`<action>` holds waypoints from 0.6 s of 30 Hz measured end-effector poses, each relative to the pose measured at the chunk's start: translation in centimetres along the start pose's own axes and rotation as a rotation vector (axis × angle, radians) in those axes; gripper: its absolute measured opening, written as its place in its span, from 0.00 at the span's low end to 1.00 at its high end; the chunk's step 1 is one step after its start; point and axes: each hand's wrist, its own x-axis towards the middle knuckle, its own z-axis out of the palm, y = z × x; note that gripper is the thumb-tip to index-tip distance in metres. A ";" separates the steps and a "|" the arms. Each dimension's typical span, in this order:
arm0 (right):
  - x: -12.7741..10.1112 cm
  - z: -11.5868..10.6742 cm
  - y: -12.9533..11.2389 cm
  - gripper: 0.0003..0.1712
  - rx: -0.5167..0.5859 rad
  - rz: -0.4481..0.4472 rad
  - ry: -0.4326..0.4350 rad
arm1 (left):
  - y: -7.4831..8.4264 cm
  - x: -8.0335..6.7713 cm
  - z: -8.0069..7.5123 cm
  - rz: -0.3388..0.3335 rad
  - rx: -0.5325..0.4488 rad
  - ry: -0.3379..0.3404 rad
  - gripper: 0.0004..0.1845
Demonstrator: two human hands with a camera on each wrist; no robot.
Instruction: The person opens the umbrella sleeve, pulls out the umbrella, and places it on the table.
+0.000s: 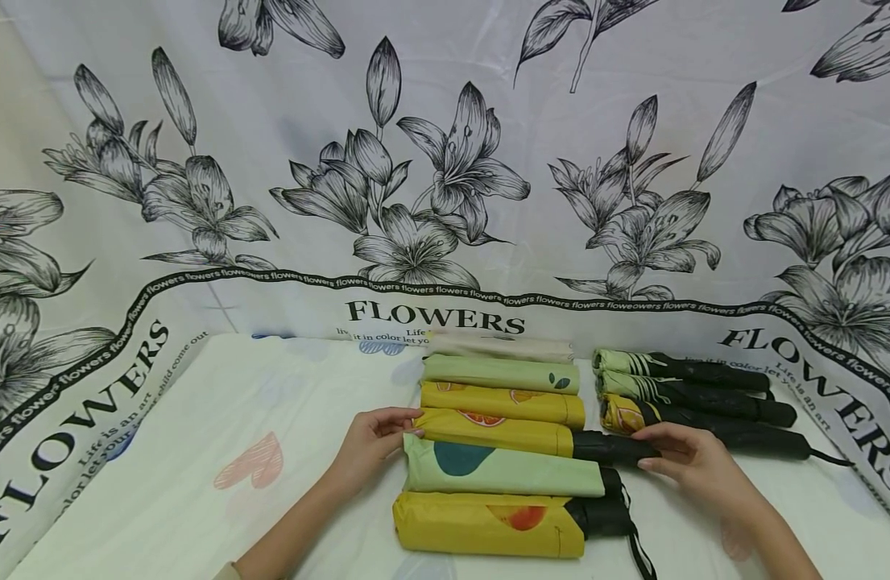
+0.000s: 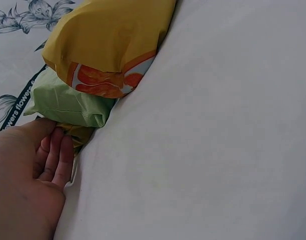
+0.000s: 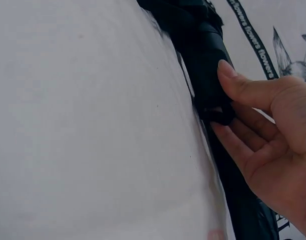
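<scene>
Slim yellow orange-print fabric sleeve (image 1: 526, 432) lying crosswise: left grip (image 1: 377, 438) pinching its left end, right grip (image 1: 689, 454) pinching the black cylinder (image 1: 606, 448) protruding rightward.

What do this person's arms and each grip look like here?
The left grip and right grip are bare, ungloved human hands. The left forearm and right forearm show bare too; a sliver of beige sleeve edges the left one.

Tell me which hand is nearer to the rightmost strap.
Right. The right hand is left of the strap, at a black handle; the left hand is much farther left.
</scene>
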 end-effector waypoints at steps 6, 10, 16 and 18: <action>-0.2 -0.5 0.2 0.22 -0.030 0.003 -0.001 | 0.1 0.1 0.0 -0.010 -0.003 -0.008 0.18; -0.4 -0.7 0.5 0.21 -0.019 -0.006 0.008 | 0.1 0.2 -0.1 -0.021 -0.016 -0.018 0.19; -0.8 -1.0 0.9 0.21 0.014 0.021 0.022 | 0.3 0.3 -0.2 -0.028 0.007 -0.007 0.18; -0.8 -1.1 0.9 0.23 0.016 0.029 0.024 | 0.5 0.4 -0.1 -0.039 0.023 0.002 0.18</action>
